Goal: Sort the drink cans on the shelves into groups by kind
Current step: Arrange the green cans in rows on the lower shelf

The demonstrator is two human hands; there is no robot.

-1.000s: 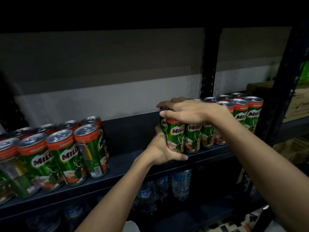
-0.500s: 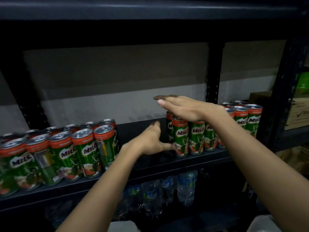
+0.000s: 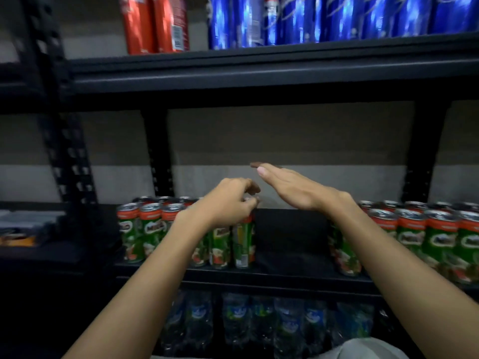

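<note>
Green and red Milo cans stand on the black middle shelf (image 3: 285, 270) in two groups, a left group (image 3: 150, 229) and a right group (image 3: 440, 239), with a bare gap between them. My left hand (image 3: 223, 203) sits over the right end of the left group, its fingers and thumb curled round the top of the end Milo can (image 3: 243, 244). My right hand (image 3: 293, 187) hovers flat above the gap, fingers straight, holding nothing. My right forearm hides part of the right group.
On the top shelf stand tall red cans (image 3: 158, 24) at the left and several blue cans (image 3: 324, 19) to their right. Water bottles (image 3: 259, 325) fill the shelf below. A black perforated upright (image 3: 64, 141) rises at the left.
My left hand has gone from beside the right group over to the left group's end can. My right hand has lifted off the right group. The view has tilted up, showing the top shelf.
</note>
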